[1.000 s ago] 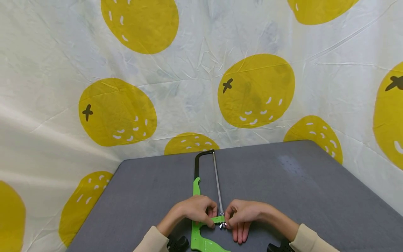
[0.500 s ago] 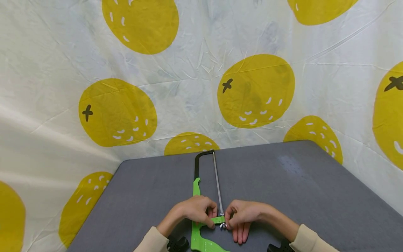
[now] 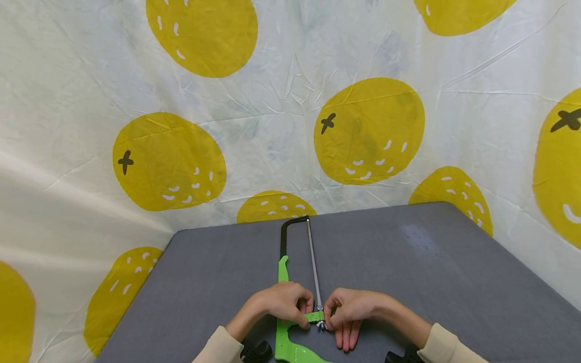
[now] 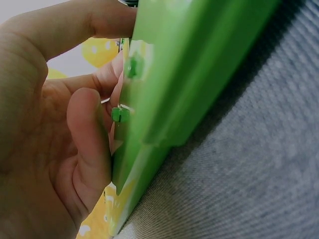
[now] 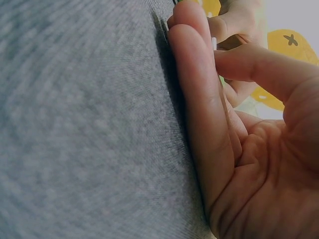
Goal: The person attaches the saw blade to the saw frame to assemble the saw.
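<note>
A hacksaw (image 3: 283,272) with a bright green handle and a black front bow lies on the grey surface, its silver blade (image 3: 314,262) on the right side. My left hand (image 3: 286,298) holds the green cross arm between thumb and fingers, near the blade's lower end. In the left wrist view the green frame (image 4: 169,89) hides part of that grip. At the end of the arm is a small metal wing nut (image 3: 321,325). Thumb and index finger of my right hand (image 3: 351,305) pinch at it, while the other fingers extend along the surface.
The grey padded table (image 3: 386,262) spreads around the saw, with a pale patch (image 3: 419,238) at the right rear. Behind and beside it hangs a white cloth (image 3: 272,136) printed with large yellow fruit.
Both hands and the hacksaw keep almost the same place. The wings of the wing nut stand at a slightly different angle.
</note>
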`<state>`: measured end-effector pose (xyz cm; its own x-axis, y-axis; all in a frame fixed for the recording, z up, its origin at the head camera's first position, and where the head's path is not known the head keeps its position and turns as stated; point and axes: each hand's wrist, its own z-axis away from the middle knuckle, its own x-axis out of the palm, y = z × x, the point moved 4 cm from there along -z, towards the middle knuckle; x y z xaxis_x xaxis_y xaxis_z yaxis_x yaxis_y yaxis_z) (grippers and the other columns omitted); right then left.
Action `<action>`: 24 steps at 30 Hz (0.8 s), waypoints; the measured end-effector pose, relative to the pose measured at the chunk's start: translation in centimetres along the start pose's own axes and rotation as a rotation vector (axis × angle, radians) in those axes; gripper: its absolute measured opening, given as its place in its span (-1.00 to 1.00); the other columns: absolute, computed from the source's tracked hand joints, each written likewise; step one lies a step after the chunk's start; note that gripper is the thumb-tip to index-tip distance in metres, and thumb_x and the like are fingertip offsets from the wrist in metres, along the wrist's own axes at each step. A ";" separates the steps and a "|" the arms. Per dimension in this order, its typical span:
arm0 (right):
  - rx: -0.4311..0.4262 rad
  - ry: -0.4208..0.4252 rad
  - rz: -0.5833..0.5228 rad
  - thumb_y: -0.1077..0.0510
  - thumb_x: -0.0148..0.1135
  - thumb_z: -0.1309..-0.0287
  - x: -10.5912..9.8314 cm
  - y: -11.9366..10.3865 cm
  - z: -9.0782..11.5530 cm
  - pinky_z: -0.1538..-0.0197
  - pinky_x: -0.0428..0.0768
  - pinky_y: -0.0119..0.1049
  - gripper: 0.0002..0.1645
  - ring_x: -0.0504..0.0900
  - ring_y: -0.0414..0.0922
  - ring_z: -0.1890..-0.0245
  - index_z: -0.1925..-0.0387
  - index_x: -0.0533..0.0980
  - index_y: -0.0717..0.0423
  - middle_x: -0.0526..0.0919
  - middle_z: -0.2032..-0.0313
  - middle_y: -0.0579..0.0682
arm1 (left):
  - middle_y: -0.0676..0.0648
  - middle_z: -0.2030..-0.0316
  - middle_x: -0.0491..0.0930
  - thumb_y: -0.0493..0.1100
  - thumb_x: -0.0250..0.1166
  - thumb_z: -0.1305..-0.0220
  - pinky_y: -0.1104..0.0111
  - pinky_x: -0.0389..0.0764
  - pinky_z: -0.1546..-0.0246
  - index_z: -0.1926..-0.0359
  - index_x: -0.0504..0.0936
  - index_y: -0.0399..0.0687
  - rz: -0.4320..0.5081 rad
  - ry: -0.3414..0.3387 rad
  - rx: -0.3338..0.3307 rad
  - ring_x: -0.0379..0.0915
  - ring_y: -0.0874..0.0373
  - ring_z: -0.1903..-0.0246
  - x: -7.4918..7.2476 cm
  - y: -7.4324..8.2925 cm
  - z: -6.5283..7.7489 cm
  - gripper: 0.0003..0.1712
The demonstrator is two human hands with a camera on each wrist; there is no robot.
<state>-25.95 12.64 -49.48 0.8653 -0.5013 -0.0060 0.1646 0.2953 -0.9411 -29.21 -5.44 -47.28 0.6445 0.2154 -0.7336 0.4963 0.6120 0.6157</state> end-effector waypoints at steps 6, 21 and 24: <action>-0.002 0.000 -0.001 0.30 0.18 -0.23 0.0 -0.1 0.0 0.54 0.71 -0.39 -0.93 0.75 -0.23 0.61 0.29 0.59 0.18 0.76 0.56 -0.02 | 0.21 0.59 0.49 -0.11 0.52 -0.12 0.40 0.46 0.71 0.40 0.62 0.17 -0.002 0.001 -0.001 0.33 0.33 0.79 0.0 -0.1 0.0 -0.81; -0.001 -0.002 -0.008 0.30 0.19 -0.23 0.0 0.1 -0.1 0.55 0.70 -0.40 -0.95 0.75 -0.23 0.62 0.28 0.57 0.15 0.75 0.59 -0.04 | 0.21 0.60 0.49 -0.10 0.52 -0.12 0.41 0.45 0.72 0.41 0.61 0.18 -0.024 0.005 -0.004 0.33 0.33 0.79 0.0 0.0 0.0 -0.80; -0.002 -0.005 -0.008 0.30 0.19 -0.24 0.0 0.2 -0.1 0.55 0.70 -0.40 -0.95 0.75 -0.24 0.62 0.29 0.57 0.15 0.74 0.59 -0.05 | 0.21 0.61 0.48 -0.11 0.52 -0.12 0.42 0.43 0.72 0.41 0.61 0.17 -0.021 0.007 -0.002 0.32 0.33 0.79 0.1 0.0 0.0 -0.80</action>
<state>-25.96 12.62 -49.67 0.8665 -0.4992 0.0032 0.1702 0.2895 -0.9419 -29.17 -5.39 -47.37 0.6301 0.2075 -0.7483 0.5084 0.6181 0.5996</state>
